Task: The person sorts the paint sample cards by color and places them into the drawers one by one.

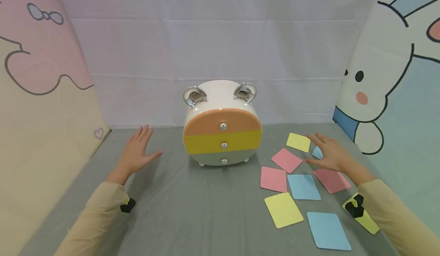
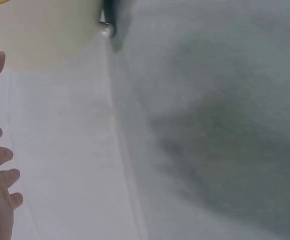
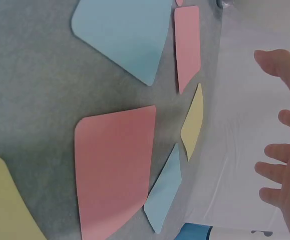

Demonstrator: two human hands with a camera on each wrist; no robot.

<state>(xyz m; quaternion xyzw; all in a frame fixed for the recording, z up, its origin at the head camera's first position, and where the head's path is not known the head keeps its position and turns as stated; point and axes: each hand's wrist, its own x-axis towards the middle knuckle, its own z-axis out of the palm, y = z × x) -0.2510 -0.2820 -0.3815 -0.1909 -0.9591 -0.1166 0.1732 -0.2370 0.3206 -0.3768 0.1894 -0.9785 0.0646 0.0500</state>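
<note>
In the head view a small drawer box (image 1: 222, 95) with a white body and silver ears stands at the table's middle back. Its front has an orange drawer (image 1: 203, 124), a yellow drawer (image 1: 203, 144) and a grey-green drawer (image 1: 206, 157), each with a round silver knob. To its left my left hand (image 1: 136, 153) hovers with spread fingers, holding nothing. My right hand (image 1: 331, 153) is held over the paper cards at the right, fingers extended and nothing in them. Beneath and around it lie a pink card (image 3: 114, 170), a blue card (image 3: 165, 190) and a yellow card (image 1: 298, 142).
More cards are scattered on the right half of the grey table (image 1: 192, 210), among them a blue card (image 1: 329, 231), a yellow card (image 1: 283, 210) and a pink card (image 1: 273, 179). A white cloth (image 1: 220, 49) hangs behind; cartoon-printed panels flank both sides.
</note>
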